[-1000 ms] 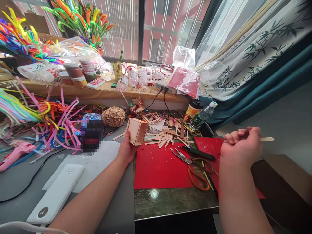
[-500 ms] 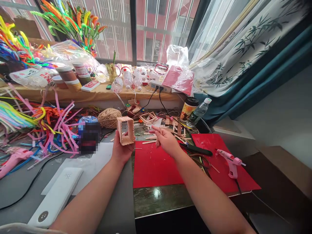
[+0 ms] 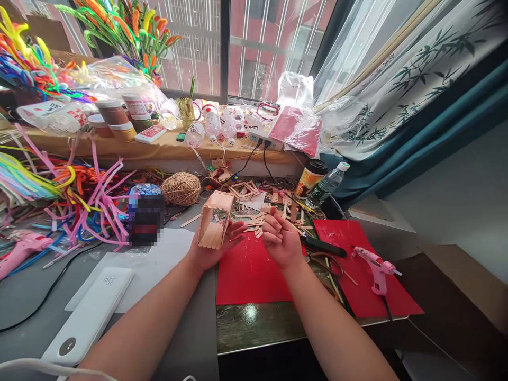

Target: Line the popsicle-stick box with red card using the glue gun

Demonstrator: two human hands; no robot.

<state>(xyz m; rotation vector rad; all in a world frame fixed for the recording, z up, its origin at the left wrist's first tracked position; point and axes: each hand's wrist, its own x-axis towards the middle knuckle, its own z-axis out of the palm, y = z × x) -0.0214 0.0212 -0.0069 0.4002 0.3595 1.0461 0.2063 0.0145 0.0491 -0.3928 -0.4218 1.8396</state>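
A small, open-sided box of pale wooden craft sticks [image 3: 214, 236] rests tilted on my left grip [image 3: 206, 256], palm up beneath it, fingers apart and stretched past its side. My right grip [image 3: 282, 244] is just beside, clear of the box, its fingers curled together; whether they pinch anything small, I can't tell from this angle. Below lies a flat red sheet [image 3: 252, 272] on the dark green, glossy tabletop [image 3: 254, 330], and behind it a scatter of flat wooden sticks [image 3: 293, 212]. A round ball of brown twine [image 3: 181, 188] sits to the left; to the right, a pink glue gun [image 3: 375, 263] lies on a second red sheet [image 3: 333, 233]. Beyond runs a cloth-covered windowsill [image 3: 162, 153] crowded with jars and small bottles, under a barred window [image 3: 194, 53]. A white curtain with a bamboo print [image 3: 420, 79] and a teal drape [image 3: 397, 164] hang at the right.
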